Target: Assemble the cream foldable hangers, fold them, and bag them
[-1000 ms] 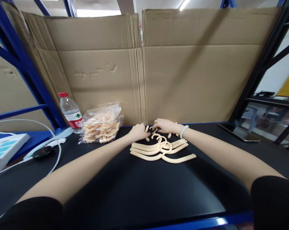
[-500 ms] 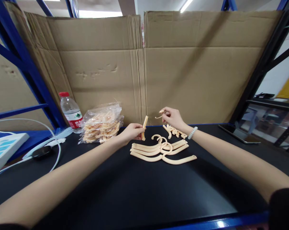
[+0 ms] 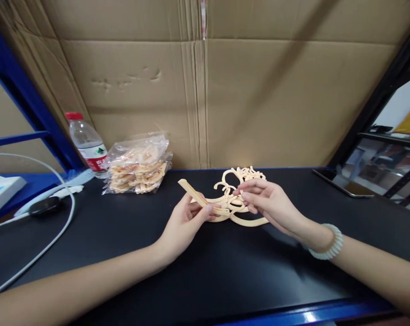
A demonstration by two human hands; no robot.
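My left hand (image 3: 184, 219) grips a long beige hanger arm piece (image 3: 195, 194), which slants from upper left down to the right. Facing it, my right hand (image 3: 269, 201) has thumb and fingers pinched on a curved beige hook (image 3: 230, 174), whose loop seems to rise behind the fingertips. Several beige hangers (image 3: 249, 222) lie on the black table behind and under both hands, partly hidden. A small heap of beige hook pieces (image 3: 254, 173) sits just beyond my right hand.
Clear plastic bags of beige parts (image 3: 139, 170) are stacked at the back left, beside a red-capped water bottle (image 3: 89, 147). White cables (image 3: 64, 233) curve along the left. A dark flat tablet (image 3: 340, 182) lies at the right. Cardboard (image 3: 276, 104) stands behind.
Both hands have come nearer to me and now sit in front of the hangers. The left piece has tipped over to the left. The view has tilted down.
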